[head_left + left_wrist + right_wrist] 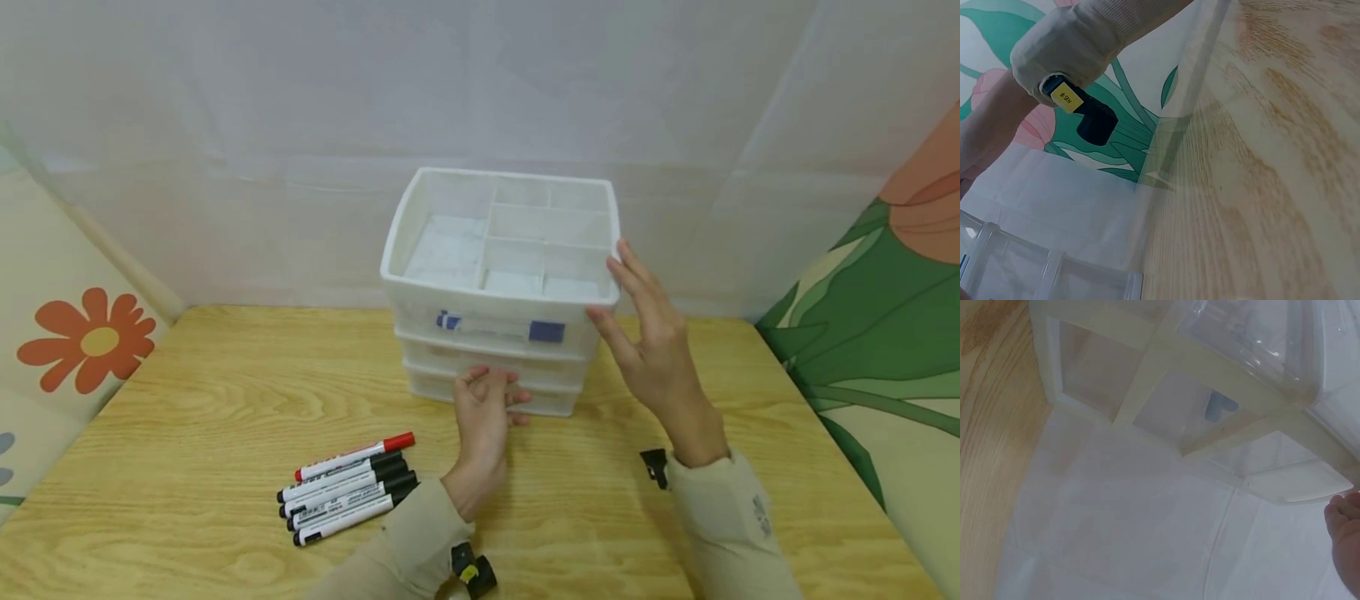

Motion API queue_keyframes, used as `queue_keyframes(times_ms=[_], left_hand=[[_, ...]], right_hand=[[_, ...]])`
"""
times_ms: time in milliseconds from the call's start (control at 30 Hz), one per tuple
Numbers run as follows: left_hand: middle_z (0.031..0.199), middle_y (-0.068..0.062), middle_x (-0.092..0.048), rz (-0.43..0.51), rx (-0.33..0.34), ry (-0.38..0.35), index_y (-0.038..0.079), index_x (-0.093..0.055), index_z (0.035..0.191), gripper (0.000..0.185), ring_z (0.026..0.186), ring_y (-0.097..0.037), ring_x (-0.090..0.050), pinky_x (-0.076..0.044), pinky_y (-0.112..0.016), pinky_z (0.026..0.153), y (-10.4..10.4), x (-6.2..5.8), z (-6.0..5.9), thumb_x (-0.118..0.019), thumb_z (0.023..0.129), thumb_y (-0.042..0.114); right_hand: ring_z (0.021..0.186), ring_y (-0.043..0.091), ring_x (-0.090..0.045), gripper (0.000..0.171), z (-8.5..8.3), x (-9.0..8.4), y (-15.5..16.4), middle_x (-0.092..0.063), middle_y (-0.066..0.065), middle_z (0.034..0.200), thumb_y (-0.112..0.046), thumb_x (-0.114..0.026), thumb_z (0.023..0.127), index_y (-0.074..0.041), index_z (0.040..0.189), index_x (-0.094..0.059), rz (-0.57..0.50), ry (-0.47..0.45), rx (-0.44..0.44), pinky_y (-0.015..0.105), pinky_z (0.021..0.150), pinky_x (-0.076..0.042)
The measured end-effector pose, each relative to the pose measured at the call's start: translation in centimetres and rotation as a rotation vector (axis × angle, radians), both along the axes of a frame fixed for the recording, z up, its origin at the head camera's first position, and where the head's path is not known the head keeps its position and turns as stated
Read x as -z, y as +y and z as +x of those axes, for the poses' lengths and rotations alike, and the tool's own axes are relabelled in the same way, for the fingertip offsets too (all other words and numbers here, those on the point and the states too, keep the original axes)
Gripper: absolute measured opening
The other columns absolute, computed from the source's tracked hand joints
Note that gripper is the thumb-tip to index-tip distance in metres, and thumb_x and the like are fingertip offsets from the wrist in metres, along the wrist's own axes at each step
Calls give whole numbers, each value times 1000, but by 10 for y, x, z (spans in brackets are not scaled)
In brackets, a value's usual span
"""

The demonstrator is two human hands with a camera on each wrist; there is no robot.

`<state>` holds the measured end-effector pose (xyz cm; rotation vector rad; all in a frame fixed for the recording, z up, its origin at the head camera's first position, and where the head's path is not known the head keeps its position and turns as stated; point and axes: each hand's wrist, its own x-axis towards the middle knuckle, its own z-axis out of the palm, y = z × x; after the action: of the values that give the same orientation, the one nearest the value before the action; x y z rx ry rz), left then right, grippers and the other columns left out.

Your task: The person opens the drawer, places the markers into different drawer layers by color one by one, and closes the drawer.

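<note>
A white plastic drawer unit (495,333) stands upright on the table, with an open divided tray (450,250) on top and drawers stacked below. The right hand (652,350) rests its extended fingers against the tray's right side, near the front corner. In the right wrist view, the fingertips of that hand (1349,537) are at the frame's right edge, by the unit's upper rim. The left hand (483,421) is in front of the lower drawers, its fingers loosely bent and spread near the fronts. Whether those fingertips touch a drawer is unclear. The left wrist view shows only the unit's clear side (1079,275).
Several black-capped markers (345,504) and a red-capped marker (356,457) lie side by side on the wooden table (225,400), left of the left forearm. Behind the unit hangs a white cloth (300,167). Something blue (1217,406) shows through the unit's side.
</note>
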<state>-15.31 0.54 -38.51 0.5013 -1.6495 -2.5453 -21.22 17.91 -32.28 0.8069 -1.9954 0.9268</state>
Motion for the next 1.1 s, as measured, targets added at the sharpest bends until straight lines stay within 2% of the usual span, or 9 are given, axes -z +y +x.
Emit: queue_keyframes(times_ms=[267, 567, 733, 1100], left_hand=[[114, -12, -68, -27, 13, -1, 5, -41, 126, 28, 75, -11, -67, -58, -29, 61, -4, 2, -3, -51, 104, 19], [109, -8, -68, 11, 25, -13, 6, -45, 118, 19, 69, -7, -66, -53, -21, 54, -4, 3, -7, -50, 105, 19], [110, -9, -67, 10, 36, -17, 7, -43, 114, 13, 67, -7, -65, -50, -17, 50, -6, 5, -3, -48, 105, 16], [113, -8, -66, -13, 101, -18, 9, -43, 110, 13, 70, -8, -66, -49, -19, 53, -16, 5, 12, -48, 106, 21]], right_hand=[[139, 40, -44, 67, -1, 1, -1, -43, 21, 152, -47, -53, 99, 9, 136, -51, -2, 13, 5, 42, 118, -36], [139, 40, -44, 66, -2, 1, -2, -43, 21, 151, -46, -54, 99, 9, 135, -52, -17, 11, -7, 39, 118, -36], [139, 41, -44, 65, -1, 3, -4, -44, 22, 151, -45, -55, 98, 8, 135, -53, -30, 8, -17, 37, 119, -35], [138, 41, -45, 67, -4, 3, -7, -44, 23, 150, -47, -52, 98, 9, 135, -52, -18, 33, -16, 38, 118, -36]])
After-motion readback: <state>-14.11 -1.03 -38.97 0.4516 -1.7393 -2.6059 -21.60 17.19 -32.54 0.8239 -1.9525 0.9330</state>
